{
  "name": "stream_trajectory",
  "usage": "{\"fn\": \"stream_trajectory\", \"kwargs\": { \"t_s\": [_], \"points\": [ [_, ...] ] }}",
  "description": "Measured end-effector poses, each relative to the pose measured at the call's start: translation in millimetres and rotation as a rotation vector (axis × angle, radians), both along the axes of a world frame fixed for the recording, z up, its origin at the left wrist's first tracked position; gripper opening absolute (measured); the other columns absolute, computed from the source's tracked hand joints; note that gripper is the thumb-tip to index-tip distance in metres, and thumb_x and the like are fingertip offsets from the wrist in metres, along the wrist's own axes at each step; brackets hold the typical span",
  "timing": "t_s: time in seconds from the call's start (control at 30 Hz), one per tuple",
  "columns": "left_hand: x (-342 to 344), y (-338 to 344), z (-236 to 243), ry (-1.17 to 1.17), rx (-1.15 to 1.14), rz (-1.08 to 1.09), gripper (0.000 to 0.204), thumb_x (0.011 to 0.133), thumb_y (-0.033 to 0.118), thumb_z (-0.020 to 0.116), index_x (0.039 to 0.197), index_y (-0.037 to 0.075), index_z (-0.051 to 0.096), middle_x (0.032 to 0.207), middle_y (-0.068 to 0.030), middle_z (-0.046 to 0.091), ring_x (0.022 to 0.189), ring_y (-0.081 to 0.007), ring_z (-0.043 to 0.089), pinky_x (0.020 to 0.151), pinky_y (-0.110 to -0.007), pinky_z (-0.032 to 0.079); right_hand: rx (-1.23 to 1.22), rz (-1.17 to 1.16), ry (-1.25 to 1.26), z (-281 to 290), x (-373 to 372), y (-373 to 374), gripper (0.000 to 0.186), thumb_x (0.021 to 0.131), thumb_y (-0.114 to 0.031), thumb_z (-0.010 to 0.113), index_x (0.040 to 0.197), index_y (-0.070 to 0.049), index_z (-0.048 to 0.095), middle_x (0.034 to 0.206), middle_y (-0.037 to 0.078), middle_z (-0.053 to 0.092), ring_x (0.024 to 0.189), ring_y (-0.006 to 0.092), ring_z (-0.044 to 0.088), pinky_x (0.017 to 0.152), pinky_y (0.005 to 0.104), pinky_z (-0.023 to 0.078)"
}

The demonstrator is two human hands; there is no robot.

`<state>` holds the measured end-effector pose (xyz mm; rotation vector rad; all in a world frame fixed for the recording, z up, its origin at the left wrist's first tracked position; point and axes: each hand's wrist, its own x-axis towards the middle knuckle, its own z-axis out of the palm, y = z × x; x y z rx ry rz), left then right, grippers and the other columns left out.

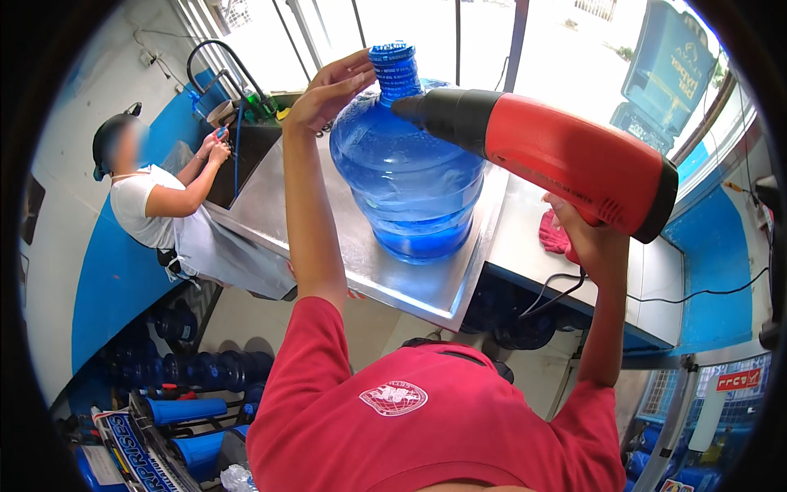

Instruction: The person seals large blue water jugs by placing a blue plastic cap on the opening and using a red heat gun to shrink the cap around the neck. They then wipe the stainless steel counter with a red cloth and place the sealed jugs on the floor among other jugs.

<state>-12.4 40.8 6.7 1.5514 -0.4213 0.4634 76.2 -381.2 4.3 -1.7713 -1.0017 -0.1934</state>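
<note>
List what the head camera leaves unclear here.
Head view, all:
Right hand: grip mostly hidden behind the red heat gun.
Nozzle: contact with the blue jug unclear, since they overlap.
Item held by the co-worker: too small.
Black cord: far end lost near the dark right rim.

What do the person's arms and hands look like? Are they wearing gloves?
The sleeves are short, plain and red, leaving the forearms bare. The left hand and right hand wear no gloves, and no watch or bracelet shows.
</note>
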Motion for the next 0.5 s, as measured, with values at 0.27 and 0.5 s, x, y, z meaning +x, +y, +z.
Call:
{"fn": "stream_trajectory", "kwargs": {
  "t_s": [0.27, 0.5],
  "points": [
    [8, -29, 15, 0.096, 0.361, 0.484, 0.045, 0.084, 0.026, 0.077, 0.121, 0.002, 0.065, 0.106, -0.0103, 0.071, 0.103, -0.021, 0.066, 0.101, -0.037, 0.047, 0.133, 0.069, -0.114, -21, -16, 0, 0.021, 0.088, -0.018, 0.073, 0.099, 0.0, 0.07, 0.075, 0.001, 0.065, 0.061, 0.0083, 0.057, 0.059, 0.0236, 0.047],
    [4, -89, 8, -0.026, 0.238, 0.796, 0.035, 0.085, 0.017, 0.077, 0.113, -0.002, 0.067, 0.1, -0.0102, 0.073, 0.094, -0.0151, 0.067, 0.091, -0.03, 0.051, 0.09, -0.019, -0.341, -36, -22, 5, 0.022, 0.087, -0.015, 0.074, 0.101, 0.001, 0.068, 0.076, 0.001, 0.064, 0.054, 0.0066, 0.052, 0.049, 0.0226, 0.042]
  ]
}}
